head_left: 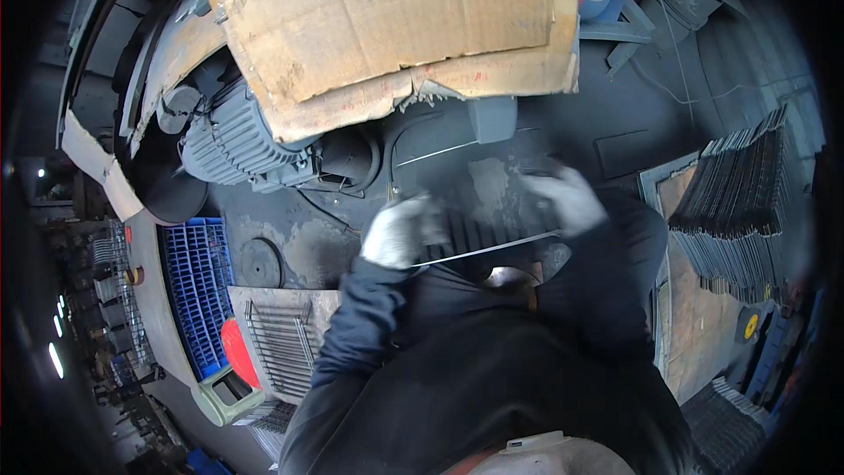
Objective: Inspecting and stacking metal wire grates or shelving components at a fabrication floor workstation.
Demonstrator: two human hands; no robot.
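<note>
A dark metal grate [488, 233] with parallel bars and one bright long edge spans the space between my hands, above my lap. At its left end is my left hand [397, 233], in a pale glove and closed on it. My right hand [567, 200], gloved the same way, grips the other end. Both hands and the grate are smeared by motion, so single fingers do not show clearly.
Stacked dark grates [734, 211] stand at the right on a wooden board [694, 334]. More barred racks [280, 343] lie at the left, near a blue plastic crate [195, 290]. Ahead are a grey motor [237, 141] and a large cardboard sheet [396, 22].
</note>
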